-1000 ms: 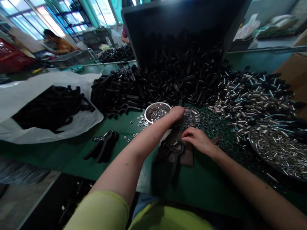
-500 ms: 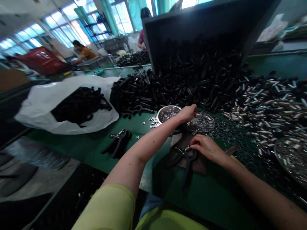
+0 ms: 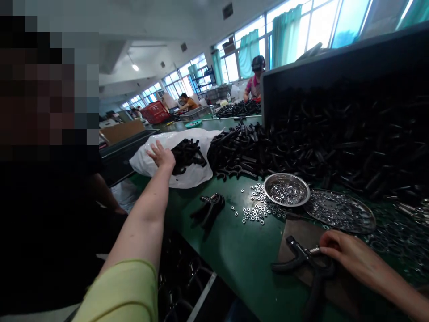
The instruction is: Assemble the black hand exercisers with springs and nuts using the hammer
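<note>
"What's different across the bench (image 3: 234, 264)?"

"The big dark bin (image 3: 321, 67) sits further right in view, and a person in dark clothing (image 3: 50, 214) shows at the left edge. The left hand (image 3: 163, 157) has swung over to the white bag (image 3: 192, 180) of black parts."

"Holding anything?"

"Nothing that I can see. Its fingers are spread; whether they touch the bag, I can't tell."

"So the hands are well apart?"

"Yes, which leaves only the right hand (image 3: 358, 257) at the black clamp (image 3: 317, 273). That lies on the brown pad (image 3: 292, 230), nearer the person than the metal bowl (image 3: 288, 205)."

"Is it gripping?"

"Its fingertips are bent in at the end of the spring (image 3: 314, 251). Whether they're pinched on it, I can't tell."

"And the smallest things?"

"Little metal rings (image 3: 256, 209), scattered beside the bowl."
</note>
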Demonstrator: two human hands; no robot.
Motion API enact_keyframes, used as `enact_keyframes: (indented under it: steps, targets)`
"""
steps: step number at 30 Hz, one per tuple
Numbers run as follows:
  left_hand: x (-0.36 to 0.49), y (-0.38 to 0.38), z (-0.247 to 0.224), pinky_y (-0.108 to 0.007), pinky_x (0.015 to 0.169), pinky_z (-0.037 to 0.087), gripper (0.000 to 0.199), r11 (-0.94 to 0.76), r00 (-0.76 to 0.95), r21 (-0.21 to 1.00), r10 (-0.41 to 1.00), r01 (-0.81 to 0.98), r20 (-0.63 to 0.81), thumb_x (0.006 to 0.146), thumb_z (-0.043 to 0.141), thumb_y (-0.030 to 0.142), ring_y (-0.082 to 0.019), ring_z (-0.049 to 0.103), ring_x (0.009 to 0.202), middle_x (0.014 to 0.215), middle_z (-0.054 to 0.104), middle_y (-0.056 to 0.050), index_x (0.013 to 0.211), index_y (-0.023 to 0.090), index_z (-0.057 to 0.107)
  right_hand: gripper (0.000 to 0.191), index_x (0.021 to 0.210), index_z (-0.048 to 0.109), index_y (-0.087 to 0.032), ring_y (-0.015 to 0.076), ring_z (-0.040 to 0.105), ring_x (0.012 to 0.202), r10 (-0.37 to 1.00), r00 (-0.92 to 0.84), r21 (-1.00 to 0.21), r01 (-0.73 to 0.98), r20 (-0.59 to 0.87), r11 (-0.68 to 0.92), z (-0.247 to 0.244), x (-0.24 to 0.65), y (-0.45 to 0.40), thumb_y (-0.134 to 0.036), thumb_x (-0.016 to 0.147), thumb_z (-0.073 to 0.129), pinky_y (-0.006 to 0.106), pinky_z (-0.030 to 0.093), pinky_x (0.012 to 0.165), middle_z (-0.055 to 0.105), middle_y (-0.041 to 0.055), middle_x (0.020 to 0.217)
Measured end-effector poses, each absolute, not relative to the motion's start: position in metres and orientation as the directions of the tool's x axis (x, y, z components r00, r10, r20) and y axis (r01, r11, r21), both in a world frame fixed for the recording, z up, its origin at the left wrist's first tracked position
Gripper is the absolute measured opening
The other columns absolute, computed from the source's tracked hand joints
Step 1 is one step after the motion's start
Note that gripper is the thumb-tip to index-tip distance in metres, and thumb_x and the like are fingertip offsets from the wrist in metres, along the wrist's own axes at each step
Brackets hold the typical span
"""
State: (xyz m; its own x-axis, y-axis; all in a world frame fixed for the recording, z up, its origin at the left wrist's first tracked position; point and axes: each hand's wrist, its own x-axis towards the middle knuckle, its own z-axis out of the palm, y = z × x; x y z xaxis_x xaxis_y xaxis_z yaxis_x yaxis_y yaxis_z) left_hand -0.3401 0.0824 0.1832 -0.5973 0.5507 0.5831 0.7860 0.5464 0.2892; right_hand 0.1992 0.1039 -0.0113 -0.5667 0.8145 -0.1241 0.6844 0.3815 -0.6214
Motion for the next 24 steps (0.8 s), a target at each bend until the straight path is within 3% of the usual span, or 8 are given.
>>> enact_keyframes:
  steps: [2, 4, 10, 14, 18, 19, 21, 24]
  targets:
    - [-0.349, 0.08, 0.186, -0.06, 0.098, 0.016, 0.033, 0.584, -0.648, 0.318, 0.53, 0.747, 0.548, 0.09, 0.046, 0.031, -0.035, 0.034, 0.122, 0.097, 0.061, -0.015, 0.068, 0.009, 0.057, 0.016, 0.075, 0.064, -0.024, 0.0196, 0.063, 0.073, 0.809, -0.57, -0.63, 0.683, -0.143, 0.369, -0.016, 0.2, 0.104, -0.035, 0.077, 0.053, 0.028, 0.045, 0.063, 0.068, 0.0014, 0.078]
    - [-0.352, 0.084, 0.186, -0.058, 0.096, 0.021, 0.027, 0.575, -0.642, 0.318, 0.54, 0.754, 0.545, 0.089, 0.046, 0.026, -0.035, 0.039, 0.118, 0.091, 0.06, -0.015, 0.07, 0.009, 0.056, 0.017, 0.075, 0.064, -0.024, 0.0197, 0.062, 0.073, 0.806, -0.572, -0.635, 0.682, -0.154, 0.362, -0.019, 0.201, 0.105, -0.036, 0.078, 0.052, 0.028, 0.045, 0.064, 0.068, 0.0019, 0.079]
    - [-0.336, 0.097, 0.181, -0.046, 0.1, 0.024, 0.012, 0.45, -0.562, 0.342, 0.602, 0.825, 0.567, 0.084, 0.048, 0.017, -0.031, 0.037, 0.119, 0.106, 0.055, -0.015, 0.078, 0.01, 0.055, 0.02, 0.077, 0.064, -0.023, 0.0206, 0.062, 0.072, 0.813, -0.562, -0.598, 0.707, -0.152, 0.377, -0.012, 0.198, 0.102, -0.036, 0.08, 0.05, 0.029, 0.043, 0.062, 0.068, 0.0038, 0.079]
    - [-0.28, 0.1, 0.154, -0.044, 0.1, 0.028, 0.011, 0.21, -0.442, 0.451, 0.74, 0.868, 0.506, 0.082, 0.052, 0.023, -0.027, 0.039, 0.116, 0.11, 0.053, -0.011, 0.082, 0.013, 0.055, 0.016, 0.079, 0.064, -0.022, 0.0205, 0.061, 0.079, 0.823, -0.545, -0.551, 0.741, -0.16, 0.384, 0.007, 0.194, 0.094, -0.033, 0.079, 0.052, 0.028, 0.041, 0.067, 0.068, 0.0037, 0.084]
    - [-0.175, 0.083, 0.106, -0.033, 0.085, 0.043, 0.015, -0.092, -0.14, 0.675, 0.95, 0.732, 0.28, 0.083, 0.052, 0.033, -0.018, 0.055, 0.096, 0.105, 0.06, -0.005, 0.084, 0.018, 0.055, 0.013, 0.08, 0.065, -0.021, 0.0189, 0.06, 0.082, 0.833, -0.514, -0.499, 0.786, -0.203, 0.364, 0.022, 0.189, 0.092, -0.03, 0.078, 0.056, 0.026, 0.038, 0.065, 0.067, 0.0032, 0.086]
    - [-0.146, 0.074, 0.094, -0.033, 0.087, 0.043, 0.015, -0.158, 0.009, 0.759, 0.98, 0.632, 0.196, 0.082, 0.054, 0.033, -0.018, 0.055, 0.099, 0.107, 0.06, -0.005, 0.083, 0.018, 0.055, 0.011, 0.079, 0.065, -0.022, 0.0185, 0.06, 0.081, 0.836, -0.505, -0.472, 0.803, -0.215, 0.364, 0.025, 0.187, 0.092, -0.029, 0.077, 0.057, 0.025, 0.037, 0.064, 0.067, 0.0027, 0.085]
    - [-0.094, 0.055, 0.075, -0.035, 0.09, 0.042, 0.013, -0.214, 0.236, 0.848, 0.966, 0.484, 0.109, 0.083, 0.054, 0.031, -0.02, 0.054, 0.102, 0.109, 0.059, -0.006, 0.08, 0.018, 0.055, 0.008, 0.079, 0.065, -0.022, 0.0176, 0.06, 0.08, 0.838, -0.497, -0.416, 0.827, -0.226, 0.379, 0.028, 0.185, 0.092, -0.028, 0.076, 0.06, 0.025, 0.035, 0.062, 0.067, 0.0017, 0.084]
    - [-0.037, 0.036, 0.051, -0.038, 0.098, 0.037, 0.006, -0.29, 0.454, 0.85, 0.888, 0.441, 0.068, 0.083, 0.055, 0.024, -0.021, 0.05, 0.11, 0.114, 0.056, -0.006, 0.079, 0.019, 0.057, 0.006, 0.08, 0.064, -0.023, 0.0177, 0.06, 0.08, 0.834, -0.511, -0.347, 0.835, -0.205, 0.427, 0.031, 0.183, 0.091, -0.027, 0.076, 0.061, 0.025, 0.034, 0.061, 0.068, 0.001, 0.085]
